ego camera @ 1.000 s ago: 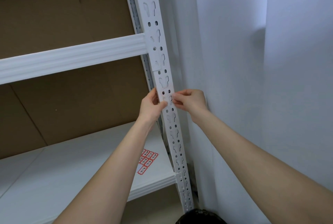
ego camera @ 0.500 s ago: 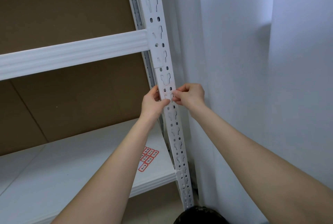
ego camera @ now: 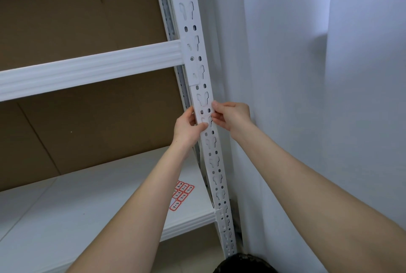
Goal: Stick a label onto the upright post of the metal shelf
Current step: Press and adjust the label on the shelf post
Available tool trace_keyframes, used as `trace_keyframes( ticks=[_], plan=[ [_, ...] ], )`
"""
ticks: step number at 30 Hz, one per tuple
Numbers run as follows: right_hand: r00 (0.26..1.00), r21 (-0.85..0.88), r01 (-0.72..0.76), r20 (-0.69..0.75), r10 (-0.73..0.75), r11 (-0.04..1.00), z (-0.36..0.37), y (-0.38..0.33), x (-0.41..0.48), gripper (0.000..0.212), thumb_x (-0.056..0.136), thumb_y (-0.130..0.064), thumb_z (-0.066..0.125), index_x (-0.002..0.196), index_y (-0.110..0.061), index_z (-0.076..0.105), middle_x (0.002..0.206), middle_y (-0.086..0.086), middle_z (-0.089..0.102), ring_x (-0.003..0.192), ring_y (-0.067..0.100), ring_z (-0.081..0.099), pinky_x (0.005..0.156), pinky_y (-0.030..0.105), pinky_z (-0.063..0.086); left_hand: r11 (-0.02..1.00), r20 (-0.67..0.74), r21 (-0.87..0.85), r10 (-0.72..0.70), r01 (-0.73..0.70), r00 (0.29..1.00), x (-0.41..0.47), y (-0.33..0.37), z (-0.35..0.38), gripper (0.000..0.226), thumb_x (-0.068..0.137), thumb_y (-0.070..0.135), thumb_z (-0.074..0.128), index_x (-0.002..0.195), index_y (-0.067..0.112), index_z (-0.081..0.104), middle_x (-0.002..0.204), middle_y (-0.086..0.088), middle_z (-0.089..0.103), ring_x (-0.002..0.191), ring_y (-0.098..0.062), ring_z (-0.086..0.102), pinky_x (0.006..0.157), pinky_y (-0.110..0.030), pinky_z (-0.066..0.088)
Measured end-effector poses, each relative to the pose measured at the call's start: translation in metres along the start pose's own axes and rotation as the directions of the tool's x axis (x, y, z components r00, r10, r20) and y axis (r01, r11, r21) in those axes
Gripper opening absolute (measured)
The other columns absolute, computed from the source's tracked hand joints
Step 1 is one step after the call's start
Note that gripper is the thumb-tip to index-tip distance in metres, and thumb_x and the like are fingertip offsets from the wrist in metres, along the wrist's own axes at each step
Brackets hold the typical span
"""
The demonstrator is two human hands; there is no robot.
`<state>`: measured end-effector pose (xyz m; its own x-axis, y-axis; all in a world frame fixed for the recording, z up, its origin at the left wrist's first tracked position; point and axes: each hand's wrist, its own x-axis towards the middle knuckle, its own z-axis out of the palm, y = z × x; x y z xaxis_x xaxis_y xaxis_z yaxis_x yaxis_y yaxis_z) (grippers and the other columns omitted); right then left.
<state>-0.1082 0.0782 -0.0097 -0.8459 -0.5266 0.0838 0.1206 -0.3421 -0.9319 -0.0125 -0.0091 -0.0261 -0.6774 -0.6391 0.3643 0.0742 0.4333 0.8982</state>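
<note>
The white upright post (ego camera: 198, 52) of the metal shelf, punched with keyhole slots, runs from top centre down to the floor. My left hand (ego camera: 186, 126) grips its left edge below the upper beam, with the thumb pressed across the front face. My right hand (ego camera: 231, 114) is closed at the post's right edge at the same height, its fingertips pinched against the metal. No label shows on the post; whatever lies under the fingertips is hidden. A sheet of red-bordered labels (ego camera: 182, 195) lies on the lower shelf board (ego camera: 66, 206) beside the post.
A white ribbed beam (ego camera: 87, 70) joins the post above my hands. Brown cardboard (ego camera: 87, 129) backs the shelf. A white wall (ego camera: 307, 74) stands close on the right. Something dark (ego camera: 243, 264) sits on the floor by the post's foot.
Both hands have crept slightly up the post and stay pressed on it. The view has shifted a little.
</note>
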Motion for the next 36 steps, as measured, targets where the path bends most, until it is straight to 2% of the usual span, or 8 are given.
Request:
trace_keyframes(
  ticks=[11, 16, 21, 26, 29, 31, 33, 36],
  plan=[
    [0.993, -0.141, -0.111, 0.015, 0.114, 0.984, -0.016, 0.015, -0.009, 0.009, 0.084, 0.008, 0.06, 0.078, 0.001, 0.058, 0.072, 0.013, 0.062, 0.064, 0.015, 0.062, 0.06, 0.022, 0.058, 0.999, -0.006, 0.043, 0.004, -0.004, 1.0, -0.001, 0.001, 0.001, 0.048, 0.086, -0.004, 0.059, 0.129, 0.018, 0.053, 0.123, -0.002, 0.064, 0.113, -0.016, 0.06, 0.094, -0.038, 0.052],
    [0.997, -0.136, -0.071, 0.016, 0.074, 0.988, -0.024, 0.025, -0.016, 0.01, 0.093, -0.001, 0.051, 0.096, 0.004, 0.059, 0.074, 0.009, 0.062, 0.063, 0.013, 0.063, 0.055, 0.018, 0.057, 0.999, -0.012, 0.044, 0.023, -0.022, 1.0, -0.004, 0.0, 0.003, 0.049, 0.088, -0.003, 0.056, 0.131, 0.018, 0.051, 0.128, -0.001, 0.062, 0.117, -0.014, 0.057, 0.092, -0.029, 0.05],
    [0.999, -0.317, 0.01, 0.05, 0.007, 0.948, -0.024, 0.02, -0.033, 0.018, 0.084, -0.011, 0.065, 0.067, -0.008, 0.06, 0.06, 0.006, 0.058, 0.046, 0.012, 0.056, 0.047, 0.021, 0.051, 1.0, -0.056, -0.002, 0.009, -0.009, 0.998, -0.012, -0.008, 0.002, 0.051, 0.089, 0.0, 0.052, 0.135, 0.022, 0.05, 0.125, 0.004, 0.063, 0.112, -0.006, 0.058, 0.095, -0.025, 0.048],
    [0.992, -0.701, 0.072, 0.125, 0.023, 0.71, -0.055, 0.063, -0.066, 0.039, 0.078, -0.019, 0.067, 0.048, -0.018, 0.041, 0.053, 0.003, 0.048, 0.047, 0.015, 0.041, 0.047, 0.022, 0.033, 0.992, -0.177, 0.013, -0.121, 0.126, 0.977, -0.039, -0.038, -0.001, 0.039, 0.093, 0.005, 0.052, 0.131, 0.014, 0.051, 0.109, -0.001, 0.063, 0.098, -0.018, 0.062, 0.084, -0.035, 0.056],
    [0.964, -0.844, 0.02, 0.158, 0.213, 0.537, -0.079, 0.117, -0.089, 0.038, 0.08, -0.014, 0.059, 0.049, -0.02, 0.039, 0.052, 0.002, 0.04, 0.048, 0.015, 0.036, 0.049, 0.022, 0.03, 0.973, -0.139, 0.004, -0.23, 0.232, 0.963, -0.066, -0.071, -0.002, 0.025, 0.095, 0.006, 0.049, 0.118, 0.01, 0.059, 0.093, 0.003, 0.06, 0.081, -0.017, 0.062, 0.072, -0.03, 0.057],
    [0.856, -0.879, -0.074, 0.186, 0.482, 0.471, -0.088, 0.147, -0.108, 0.011, 0.078, -0.009, 0.061, 0.072, -0.018, 0.058, 0.066, 0.002, 0.053, 0.049, 0.012, 0.045, 0.047, 0.02, 0.038, 0.95, -0.11, 0.033, -0.306, 0.311, 0.946, -0.082, -0.098, -0.002, 0.02, 0.095, 0.008, 0.051, 0.111, 0.009, 0.062, 0.094, 0.0, 0.061, 0.076, -0.016, 0.062, 0.069, -0.029, 0.057],
    [0.74, -0.903, -0.135, 0.182, 0.647, 0.409, -0.094, 0.176, -0.12, 0.039, 0.077, -0.007, 0.064, 0.112, -0.021, 0.055, 0.094, 0.004, 0.061, 0.057, 0.01, 0.056, 0.048, 0.021, 0.047, 0.929, -0.084, 0.064, -0.359, 0.365, 0.93, -0.1, -0.124, -0.003, 0.018, 0.094, 0.006, 0.051, 0.108, 0.01, 0.064, 0.097, -0.004, 0.061, 0.073, -0.015, 0.062, 0.065, -0.026, 0.057],
    [0.893, -0.942, -0.067, 0.09, 0.44, 0.328, -0.096, 0.202, -0.128, 0.01, 0.075, -0.017, 0.065, 0.067, -0.021, 0.06, 0.061, -0.002, 0.059, 0.055, 0.015, 0.056, 0.059, 0.029, 0.052, 0.906, -0.029, 0.11, -0.408, 0.409, 0.912, -0.123, -0.154, -0.003, 0.02, 0.093, 0.002, 0.052, 0.108, 0.006, 0.064, 0.093, -0.005, 0.06, 0.068, -0.014, 0.062, 0.055, -0.02, 0.055]
  ],
)
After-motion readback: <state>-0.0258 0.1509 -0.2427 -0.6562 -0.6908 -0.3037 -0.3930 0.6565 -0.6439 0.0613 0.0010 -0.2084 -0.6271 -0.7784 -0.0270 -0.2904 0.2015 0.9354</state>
